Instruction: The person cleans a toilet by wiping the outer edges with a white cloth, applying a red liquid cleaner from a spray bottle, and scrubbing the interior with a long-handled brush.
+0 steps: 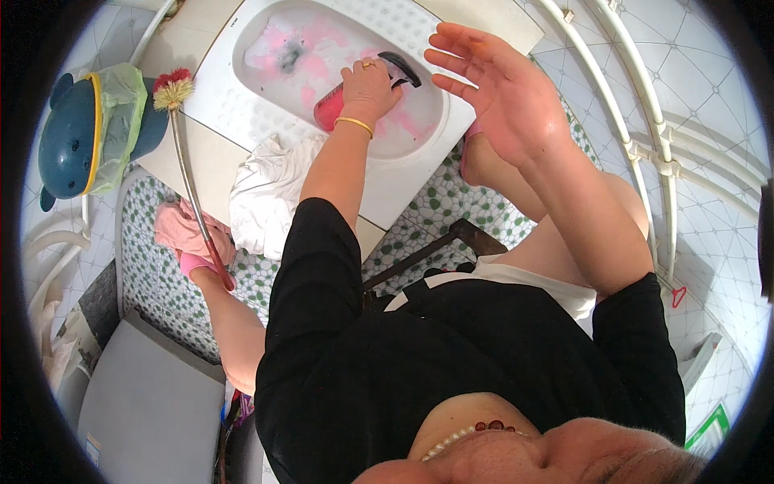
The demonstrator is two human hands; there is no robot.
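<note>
My left hand [369, 90] is closed around a pink-red bottle [329, 109] with a black pump-like top [401, 68]. The bottle lies tilted over the basin of a white squat toilet [242, 105]. Pink liquid [322, 36] is splashed across the basin, around a dark patch near its far left end. My right hand [508, 97] is raised to the right of the toilet, palm up and fingers apart, holding nothing. An orange smear shows near the base of its fingers. The bottle's middle is hidden by my left hand.
A white cloth [270, 194] lies beside the toilet at left. A long-handled brush [189, 169] leans near a dark blue bin [68, 145] with a green liner. White pipes [637, 97] run along the right wall. A grey box [153, 403] stands lower left.
</note>
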